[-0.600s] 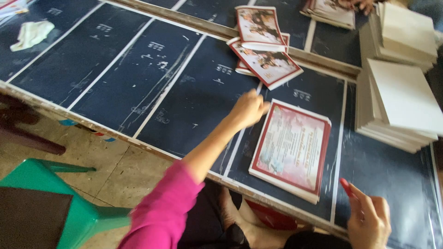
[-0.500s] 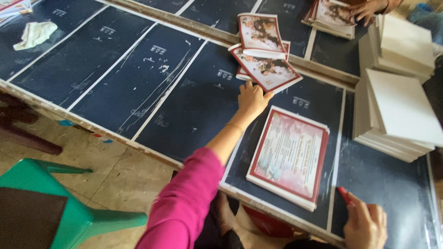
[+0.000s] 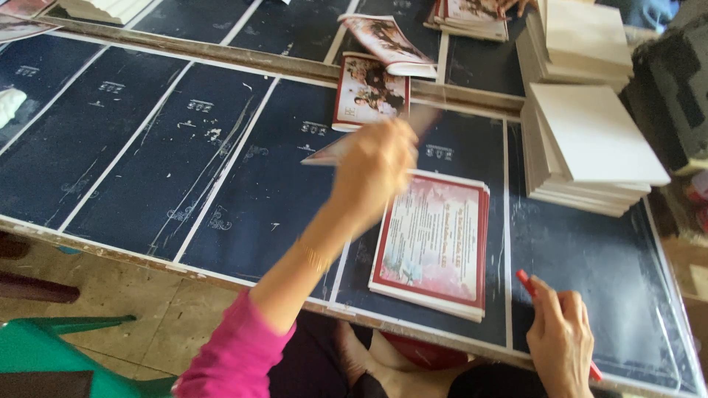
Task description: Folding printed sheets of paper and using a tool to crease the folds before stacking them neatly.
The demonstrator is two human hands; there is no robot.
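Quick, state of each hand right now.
Left hand: closed on a blurred printed card, lifted over the dark table.
Right hand: closed around a red pen.

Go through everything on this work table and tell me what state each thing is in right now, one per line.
left hand: raised, gripping a blurred card
card: lifted off the table, tilted
right hand: resting on table, closed on the red pen
red pen: held, tip pointing up
red-bordered card: lying flat, face up
white stack: piled, top sheets askew
picture cards: flat, overlapping loosely
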